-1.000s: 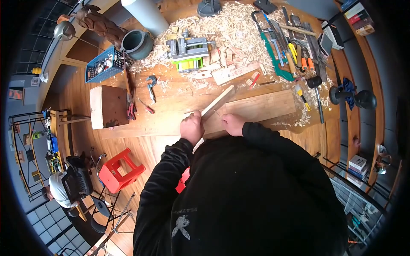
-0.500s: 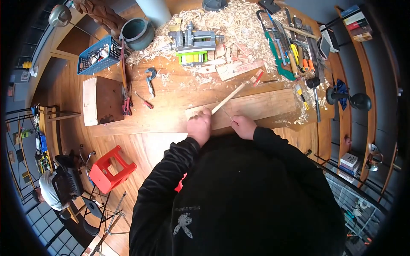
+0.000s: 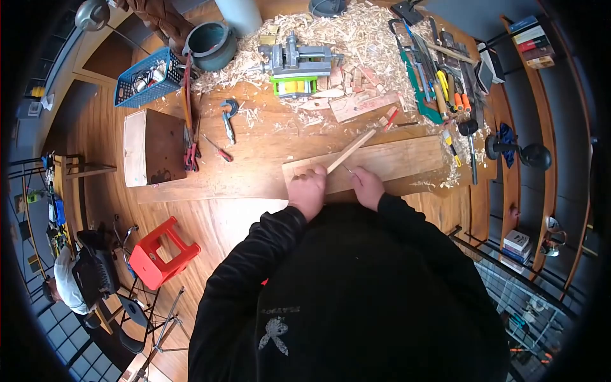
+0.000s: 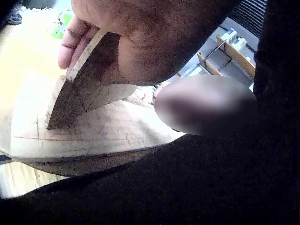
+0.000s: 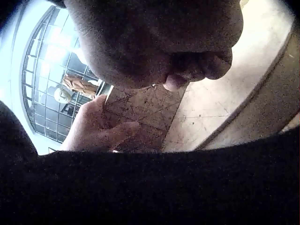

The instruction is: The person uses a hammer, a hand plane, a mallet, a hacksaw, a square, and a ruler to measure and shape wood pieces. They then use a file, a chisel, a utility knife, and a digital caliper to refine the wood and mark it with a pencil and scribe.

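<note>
In the head view, my left hand [image 3: 307, 191] grips the near end of a pale wooden strip [image 3: 351, 150]. The strip slants away to the right above a wide flat board [image 3: 404, 158] along the bench's front edge. My right hand [image 3: 368, 188], fingers curled, holds a thin tool [image 3: 347, 169] whose slim tip points at the strip's side; its handle is hidden in the fist. The left wrist view has the strip [image 4: 86, 70] edge-on between thumb and fingers, its lower end down at the board [image 4: 108, 129]. The right wrist view shows curled fingers [image 5: 206, 65] close over the board.
Behind the board stand a vise [image 3: 299, 60], wood offcuts and heaped shavings [image 3: 369, 38]. Saws and hand tools [image 3: 439, 76] lie at back right, a mallet [image 3: 470, 130] nearer. A wooden box [image 3: 153, 148], screwdriver [image 3: 219, 149] and blue basket [image 3: 147, 79] are left; a red stool [image 3: 164, 253] stands below.
The head view has shifted a little. The strip's far end has swung right, nearer the red marker-like piece. Both hands keep their hold, and the tool stays beside the strip.
</note>
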`<action>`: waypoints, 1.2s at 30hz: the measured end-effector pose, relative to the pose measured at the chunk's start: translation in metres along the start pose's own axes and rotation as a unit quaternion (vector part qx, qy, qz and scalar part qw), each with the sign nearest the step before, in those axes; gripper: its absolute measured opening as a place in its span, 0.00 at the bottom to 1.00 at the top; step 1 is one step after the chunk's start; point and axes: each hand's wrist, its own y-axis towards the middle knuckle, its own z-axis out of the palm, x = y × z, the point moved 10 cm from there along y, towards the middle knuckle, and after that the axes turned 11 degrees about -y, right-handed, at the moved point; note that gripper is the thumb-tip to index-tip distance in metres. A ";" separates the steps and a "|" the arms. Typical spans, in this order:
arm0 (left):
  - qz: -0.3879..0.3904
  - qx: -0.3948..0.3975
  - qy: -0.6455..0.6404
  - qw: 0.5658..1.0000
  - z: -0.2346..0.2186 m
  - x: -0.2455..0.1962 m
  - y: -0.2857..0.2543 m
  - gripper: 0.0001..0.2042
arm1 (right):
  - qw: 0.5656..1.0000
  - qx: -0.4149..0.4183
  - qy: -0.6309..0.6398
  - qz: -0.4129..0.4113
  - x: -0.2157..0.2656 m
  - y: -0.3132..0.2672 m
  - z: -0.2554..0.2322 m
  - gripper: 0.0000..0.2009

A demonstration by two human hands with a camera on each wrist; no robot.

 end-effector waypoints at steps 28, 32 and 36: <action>-0.104 0.061 -0.175 0.977 0.001 0.079 0.039 0.20 | 0.998 0.002 -0.043 0.049 0.022 0.011 -0.007 0.08; -0.115 0.074 -0.169 0.976 -0.002 0.080 0.040 0.22 | 0.998 -0.014 -0.062 0.025 0.041 0.027 0.004 0.07; -0.124 0.086 -0.176 0.973 -0.001 0.085 0.045 0.22 | 0.994 0.023 -0.102 0.037 0.050 0.014 0.005 0.07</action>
